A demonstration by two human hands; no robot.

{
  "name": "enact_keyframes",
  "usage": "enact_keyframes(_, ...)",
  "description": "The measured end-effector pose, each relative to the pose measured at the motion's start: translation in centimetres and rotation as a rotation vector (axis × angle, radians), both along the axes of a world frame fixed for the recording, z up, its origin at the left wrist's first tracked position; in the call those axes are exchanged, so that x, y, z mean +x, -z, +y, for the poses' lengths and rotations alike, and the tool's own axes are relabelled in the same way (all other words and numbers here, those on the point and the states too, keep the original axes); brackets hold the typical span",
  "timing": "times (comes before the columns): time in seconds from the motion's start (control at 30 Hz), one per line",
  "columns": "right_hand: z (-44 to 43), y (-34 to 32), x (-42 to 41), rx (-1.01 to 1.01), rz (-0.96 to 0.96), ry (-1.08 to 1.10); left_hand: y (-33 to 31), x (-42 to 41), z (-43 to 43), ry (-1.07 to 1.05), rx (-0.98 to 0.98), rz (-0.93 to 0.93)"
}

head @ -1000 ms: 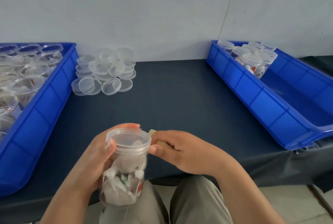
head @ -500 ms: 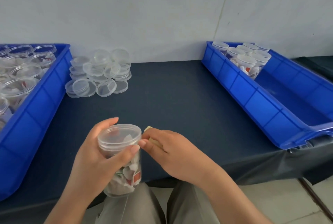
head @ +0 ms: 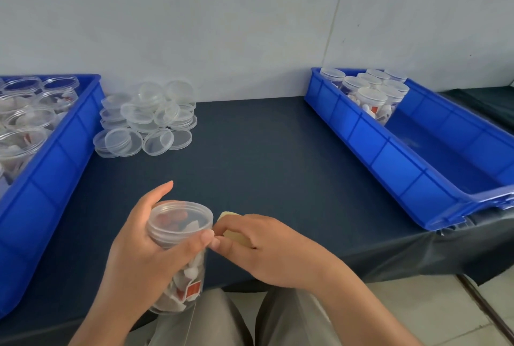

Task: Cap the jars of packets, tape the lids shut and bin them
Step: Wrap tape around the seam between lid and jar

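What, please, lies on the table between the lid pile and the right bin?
Nothing does. In the head view, only bare dark table runs from the lid pile to the right bin.

We work at a small packing station: a dark-covered table (head: 264,151) against a bare wall (head: 222,25), a blue bin (head: 55,164) of open jars (head: 25,123) left of our left hand (head: 144,248), a second blue bin (head: 389,151) with capped jars (head: 370,95) beyond our right hand (head: 264,245), and loose lids (head: 147,120) piled ahead.

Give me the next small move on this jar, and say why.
Probably press the end of the tan tape onto the lid seam. The lid already sits on the jar, the left hand grips it, and the right hand holds that apparent tape right beside the rim.
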State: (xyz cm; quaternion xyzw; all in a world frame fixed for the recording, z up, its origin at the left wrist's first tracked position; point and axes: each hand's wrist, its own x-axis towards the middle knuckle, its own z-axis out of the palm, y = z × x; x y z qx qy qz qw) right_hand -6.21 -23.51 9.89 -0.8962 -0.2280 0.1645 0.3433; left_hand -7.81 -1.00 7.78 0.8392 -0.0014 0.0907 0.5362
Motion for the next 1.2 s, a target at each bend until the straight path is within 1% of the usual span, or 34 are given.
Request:
enact_keyframes(0.1, -0.6, -0.1, 0.1, -0.008, 0.008, -0.026, 0.3, 0.1, -0.3, -0.011, -0.011, 0.004)
enact_keyframes(0.23, -1.0, -0.3, 0.0, 0.069, 0.024, -0.047, 0.8, 0.5, -0.4, -0.026, -0.019, 0.035)
enact_keyframes(0.37, -1.6, -0.8, 0.3, 0.087, 0.004, -0.094, 1.0, 0.8, -0.1, -0.033, -0.043, 0.046)
enact_keyframes(0.47, -1.8, -1.0, 0.8, 0.025, -0.022, -0.090, 0.9, 0.9, -0.2, -0.022, -0.085, 0.073)
enact_keyframes(0.6, -1.0, -0.7, 1.3, -0.059, -0.145, 0.016, 0.8, 1.0, -0.4, 0.079, -0.183, 0.176)
enact_keyframes(0.67, -0.7, -0.3, 1.2, -0.089, -0.192, 0.061, 1.0, 1.1, -0.3, 0.110, -0.198, 0.172)
enact_keyframes(0.8, 0.3, 0.6, 0.8, -0.113, -0.252, 0.139, 1.5, 1.4, -0.4, 0.050, -0.047, 0.084)
enact_keyframes(0.9, 0.8, 1.0, 0.7, -0.136, -0.291, 0.177, 1.8, 1.4, -0.7, -0.023, 0.018, 0.023)
enact_keyframes(1.07, 2.3, 1.5, 0.2, -0.351, -0.463, 0.236, 2.1, 0.7, -2.2, -0.207, 0.205, -0.161)
enact_keyframes(1.13, 2.9, 1.8, 0.6, -0.353, -0.477, 0.279, 1.7, 0.5, -2.8, -0.267, 0.275, -0.215)
enact_keyframes(1.2, 3.3, 2.0, 1.3, -0.329, -0.456, 0.305, 1.2, 0.6, -3.0, -0.277, 0.343, -0.263)
